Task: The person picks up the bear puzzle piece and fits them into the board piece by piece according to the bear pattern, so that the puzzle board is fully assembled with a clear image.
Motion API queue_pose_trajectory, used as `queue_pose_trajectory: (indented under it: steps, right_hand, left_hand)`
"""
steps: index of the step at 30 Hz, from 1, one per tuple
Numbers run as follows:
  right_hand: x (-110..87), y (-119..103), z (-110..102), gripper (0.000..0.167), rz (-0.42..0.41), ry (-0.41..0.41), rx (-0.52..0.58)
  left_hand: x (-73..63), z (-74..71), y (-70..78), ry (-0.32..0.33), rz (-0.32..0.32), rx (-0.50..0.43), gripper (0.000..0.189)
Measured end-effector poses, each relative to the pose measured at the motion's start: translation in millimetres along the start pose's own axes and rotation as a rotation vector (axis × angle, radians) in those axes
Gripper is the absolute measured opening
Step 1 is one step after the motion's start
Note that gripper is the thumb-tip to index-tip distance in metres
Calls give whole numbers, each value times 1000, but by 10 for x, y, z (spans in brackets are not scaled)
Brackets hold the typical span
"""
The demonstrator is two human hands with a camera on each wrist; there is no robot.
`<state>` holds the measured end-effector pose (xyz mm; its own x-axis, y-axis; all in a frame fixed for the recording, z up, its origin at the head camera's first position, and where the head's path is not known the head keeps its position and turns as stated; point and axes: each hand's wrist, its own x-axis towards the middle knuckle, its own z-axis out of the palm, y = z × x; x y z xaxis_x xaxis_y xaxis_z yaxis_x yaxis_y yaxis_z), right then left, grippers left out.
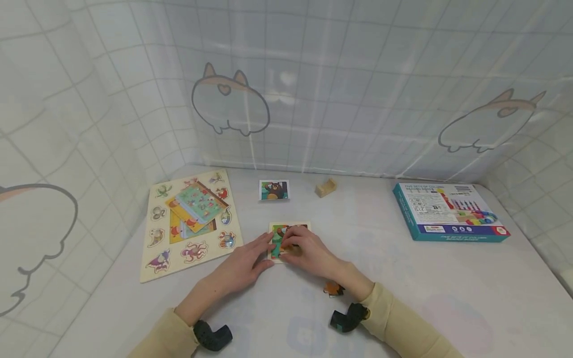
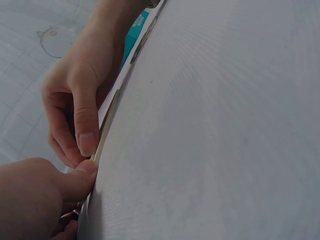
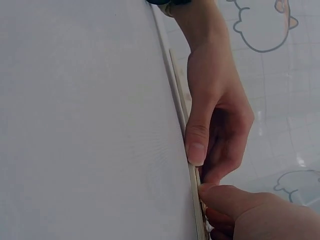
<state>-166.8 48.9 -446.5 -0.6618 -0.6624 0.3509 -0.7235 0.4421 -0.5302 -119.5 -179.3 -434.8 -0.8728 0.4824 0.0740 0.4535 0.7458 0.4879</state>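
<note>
A small wooden puzzle board (image 1: 276,238) with a green and brown animal picture lies on the table in the head view. My left hand (image 1: 246,262) rests at its left side, thumb at the near corner and fingers fairly straight along the edge. Over the board's middle, my right hand (image 1: 309,252) has its thumb and forefinger bent together on a small brown-orange puzzle piece (image 1: 293,250), mostly hidden by the fingers. The right wrist view shows the board (image 3: 194,192) edge-on beneath the right thumb. An orange puzzle piece (image 1: 333,288) lies beside my right forearm.
A bear picture card (image 1: 274,190) and a small notched wooden block (image 1: 326,188) stand farther back. At left lies a large wooden sea-animal board (image 1: 154,256) with colourful cards (image 1: 201,204) on it. A teal-edged toy box (image 1: 449,211) sits at right, near the curtain (image 1: 349,99).
</note>
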Motion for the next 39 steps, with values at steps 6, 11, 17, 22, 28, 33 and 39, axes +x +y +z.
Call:
queue_pose_trajectory:
  steps: [6, 11, 17, 22, 28, 33, 39]
  right_hand:
    - [9, -6, 13, 12, -14, 3, -9]
    - [17, -14, 21, 13, -7, -8, -23]
    - [16, -24, 16, 14, -13, -5, -36]
    - [13, -15, 16, 14, -8, -2, -30]
    - [7, -8, 11, 13, 7, 2, -12]
    - [-3, 9, 12, 12, 19, 23, -6]
    - [-20, 17, 7, 11, 13, 36, 8]
  left_hand:
    - [8, -13, -5, 14, 1, -9, 42]
    - [12, -7, -33, 17, 29, 3, 43]
    - [7, -14, -46, -4, 53, 33, 46]
    - [2, -27, -27, -18, 69, 51, 48]
    - [-3, -12, -41, -23, 85, 97, 48]
    - [1, 14, -64, -32, 105, 125, 48]
    - [1, 14, -49, -37, 108, 127, 48]
